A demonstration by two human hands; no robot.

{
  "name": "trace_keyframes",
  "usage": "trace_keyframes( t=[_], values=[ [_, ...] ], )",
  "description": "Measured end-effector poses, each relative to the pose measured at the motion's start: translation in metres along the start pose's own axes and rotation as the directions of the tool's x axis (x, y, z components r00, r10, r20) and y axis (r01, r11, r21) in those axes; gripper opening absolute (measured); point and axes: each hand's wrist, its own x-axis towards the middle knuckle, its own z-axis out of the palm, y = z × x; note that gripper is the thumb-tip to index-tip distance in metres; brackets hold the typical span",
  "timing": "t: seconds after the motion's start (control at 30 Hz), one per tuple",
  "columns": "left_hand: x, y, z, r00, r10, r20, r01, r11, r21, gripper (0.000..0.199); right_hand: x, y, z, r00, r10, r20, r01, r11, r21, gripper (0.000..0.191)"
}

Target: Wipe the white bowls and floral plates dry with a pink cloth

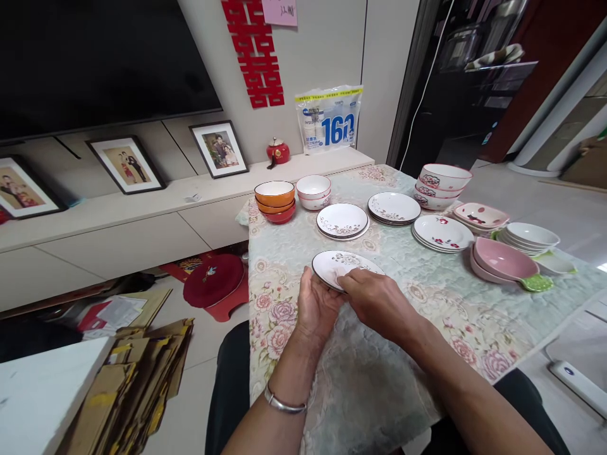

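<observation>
My left hand (318,306) supports a white plate (348,259) with a dark rim and a floral pattern from below, its fingers hidden under the near edge. The plate is tilted above the table. My right hand (372,294) is closed, with its fingertips bent down at the plate's face. Something pale shows by these fingertips, too small to make out. Just beyond stands a short stack of similar plates (342,220), and to its right another stack of dark-rimmed plates (393,207).
On the flowered tablecloth (279,309) stand orange and red bowls (275,197), white bowls (313,189), tall patterned bowls (443,183), flower plates (441,232), pink dishes (505,258) and small white bowls (531,235). A red stool (214,279) and flattened cardboard (128,379) are at left.
</observation>
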Motion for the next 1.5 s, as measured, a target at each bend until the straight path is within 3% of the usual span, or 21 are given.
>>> trace_keyframes(
  t=[0.2,0.3,0.37,0.43,0.5,0.6,0.67,0.77,0.87,0.97,1.03,1.1,1.17,1.23,1.27,1.37,1.5],
  values=[
    [0.003,-0.004,-0.004,0.999,0.018,0.044,-0.02,0.998,0.067,0.035,-0.003,0.013,-0.009,0.971,0.11,-0.214,-0.08,0.987,0.142,0.021],
    [0.003,-0.005,-0.005,1.0,0.003,-0.016,-0.001,0.995,0.099,0.032,-0.006,0.023,-0.017,0.918,0.192,-0.347,-0.078,0.945,0.317,0.017],
    [0.004,-0.005,-0.006,0.997,0.01,-0.077,-0.002,0.994,0.106,0.029,-0.008,0.031,-0.023,0.877,0.314,-0.363,-0.108,0.866,0.488,0.016],
    [0.003,-0.005,-0.005,0.994,0.017,-0.112,-0.005,0.994,0.11,0.027,-0.011,0.041,-0.03,0.831,0.487,-0.268,-0.185,0.698,0.692,0.021],
    [0.003,-0.005,-0.004,0.992,0.024,-0.121,-0.008,0.992,0.124,0.026,-0.014,0.052,-0.034,0.776,0.624,-0.093,-0.251,0.441,0.862,0.029],
    [0.001,-0.006,-0.003,0.997,0.056,-0.05,-0.047,0.987,0.157,0.027,-0.015,0.069,-0.034,0.724,0.675,0.145,-0.244,0.054,0.968,0.04],
    [-0.001,-0.006,-0.004,0.997,0.076,0.029,-0.081,0.978,0.19,0.025,-0.015,0.078,-0.03,0.712,0.659,0.242,-0.21,-0.128,0.969,0.046],
    [-0.004,-0.006,-0.006,0.994,0.045,0.097,-0.069,0.962,0.265,0.03,-0.013,0.087,-0.02,0.701,0.635,0.324,-0.183,-0.28,0.943,0.049],
    [-0.008,-0.007,-0.005,0.992,-0.015,0.126,-0.022,0.958,0.286,0.047,-0.013,0.09,-0.011,0.716,0.58,0.389,-0.227,-0.334,0.915,0.048],
    [-0.01,-0.009,-0.003,0.991,-0.032,0.133,-0.002,0.968,0.253,0.059,-0.013,0.091,-0.004,0.733,0.54,0.413,-0.293,-0.297,0.909,0.048],
    [-0.01,-0.011,-0.002,0.991,-0.037,0.127,0.006,0.971,0.237,0.063,-0.013,0.093,0.002,0.74,0.539,0.403,-0.338,-0.22,0.915,0.048],
    [-0.008,-0.012,-0.003,0.993,-0.044,0.111,0.017,0.972,0.232,0.065,-0.013,0.097,0.009,0.752,0.565,0.34,-0.381,-0.05,0.923,0.046],
    [-0.007,-0.014,-0.003,0.996,-0.045,0.08,0.025,0.972,0.232,0.066,-0.012,0.103,0.017,0.764,0.611,0.205,-0.424,0.237,0.874,0.043],
    [-0.005,-0.015,-0.005,0.998,-0.049,0.037,0.039,0.971,0.236,0.066,-0.009,0.106,0.023,0.762,0.647,0.032,-0.487,0.54,0.687,0.041],
    [-0.005,-0.016,-0.005,0.998,-0.054,0.016,0.048,0.969,0.241,0.066,-0.008,0.106,0.026,0.76,0.648,-0.05,-0.518,0.65,0.557,0.04],
    [-0.004,-0.018,-0.007,0.997,-0.075,-0.011,0.075,0.962,0.263,0.066,-0.004,0.099,0.03,0.792,0.581,-0.188,-0.533,0.808,0.25,0.04],
    [-0.004,-0.02,-0.008,0.995,-0.094,0.015,0.087,0.96,0.265,0.066,0.001,0.075,0.028,0.898,0.419,-0.137,-0.404,0.906,0.125,0.034]
  ],
)
